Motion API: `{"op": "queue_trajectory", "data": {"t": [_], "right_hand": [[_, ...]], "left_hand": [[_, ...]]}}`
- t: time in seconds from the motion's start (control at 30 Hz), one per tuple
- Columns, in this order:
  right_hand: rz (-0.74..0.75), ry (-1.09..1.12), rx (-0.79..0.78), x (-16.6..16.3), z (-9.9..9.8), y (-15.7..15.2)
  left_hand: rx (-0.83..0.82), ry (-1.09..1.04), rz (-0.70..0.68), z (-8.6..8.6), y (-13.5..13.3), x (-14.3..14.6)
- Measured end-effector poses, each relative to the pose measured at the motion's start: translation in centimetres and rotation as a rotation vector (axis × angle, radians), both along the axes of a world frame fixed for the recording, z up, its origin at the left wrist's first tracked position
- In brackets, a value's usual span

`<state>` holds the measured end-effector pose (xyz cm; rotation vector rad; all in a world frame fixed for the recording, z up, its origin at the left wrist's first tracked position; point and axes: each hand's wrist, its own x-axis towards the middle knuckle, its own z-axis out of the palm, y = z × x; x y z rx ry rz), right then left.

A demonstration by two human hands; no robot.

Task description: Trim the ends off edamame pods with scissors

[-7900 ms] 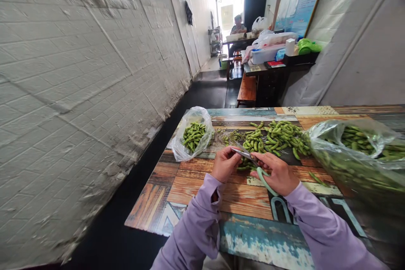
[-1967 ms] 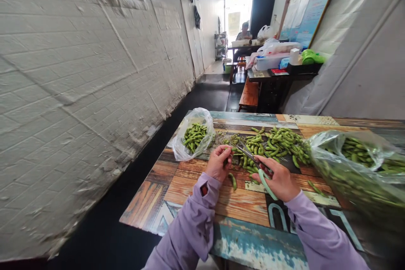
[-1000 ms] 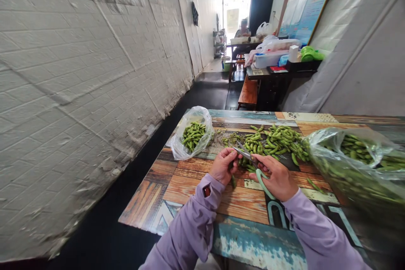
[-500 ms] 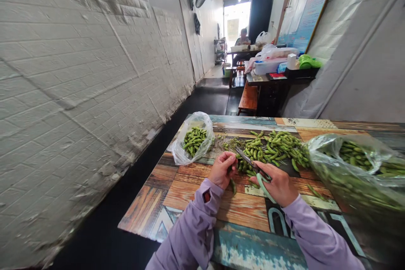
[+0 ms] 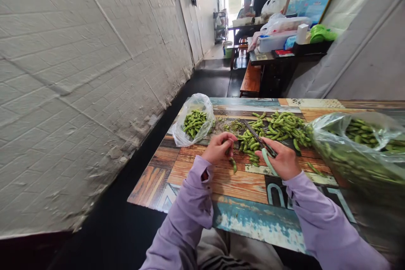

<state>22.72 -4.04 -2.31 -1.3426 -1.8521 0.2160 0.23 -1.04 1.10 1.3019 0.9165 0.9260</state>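
My right hand (image 5: 281,158) is closed around scissors (image 5: 267,156) with pale green handles. Their dark blades point up and left over the pile of edamame pods (image 5: 286,128). To the left, my left hand (image 5: 219,147) has its fingers pinched together on an edamame pod, of which only a dark green bit shows. Just below that hand a single pod (image 5: 233,164) lies on the table. Beyond it stands an open clear plastic bag (image 5: 207,128) with pods inside. Small trimmed bits (image 5: 233,125) lie between this bag and the pile.
A large clear bag of pods (image 5: 357,152) sits on the right of the patterned wooden table (image 5: 196,177). A whitish brick-patterned wall (image 5: 79,71) runs along the left. Farther back are a bench (image 5: 251,79), a loaded table (image 5: 268,56) and a seated person (image 5: 247,8).
The view has tipped downward, so the table appears higher. My hands have drawn apart slightly, and the scissor tips are farther from my left fingers.
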Motion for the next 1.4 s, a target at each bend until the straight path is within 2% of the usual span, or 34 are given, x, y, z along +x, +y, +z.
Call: {"op": "queue_trajectory", "data": {"t": [0.13, 0.23, 0.37, 0.47, 0.57, 0.67, 0.8, 0.93, 1.17, 1.4], "right_hand": [[-0.011, 0.004, -0.003, 0.1, -0.1, 0.1], [-0.006, 0.009, -0.016, 0.2, -0.3, 0.2], [-0.014, 0.007, -0.033, 0.3, -0.4, 0.2], [-0.01, 0.009, -0.03, 0.1, -0.3, 0.2], [-0.004, 0.02, -0.026, 0.0, -0.3, 0.2], [-0.002, 0.037, -0.018, -0.1, -0.1, 0.1], [0.019, 0.023, -0.016, -0.2, 0.0, 0.0], [0.111, 0.0, -0.055, -0.3, 0.0, 0.0], [0.166, -0.001, -0.154, -0.5, -0.3, -0.2], [0.232, -0.011, -0.151, -0.9, 0.2, -0.5]], "left_hand": [[0.306, 0.487, -0.228, -0.3, -0.5, -0.6], [0.451, 0.756, -0.345, -0.2, -0.8, -0.8], [0.551, 0.909, -0.443, 0.0, -1.0, -0.9], [0.573, 0.972, -0.367, -0.3, -0.9, -0.8], [0.568, 0.875, -0.168, -0.4, -0.5, -0.6], [0.492, 0.6, -0.007, -0.2, -0.3, -0.3], [0.236, 0.257, 0.114, -0.1, -0.3, 0.0], [0.056, 0.011, 0.16, -0.3, -0.5, 0.3], [-0.043, -0.088, 0.216, -0.4, -0.5, 0.6], [0.045, -0.042, 0.167, -0.7, -0.7, 1.2]]}}
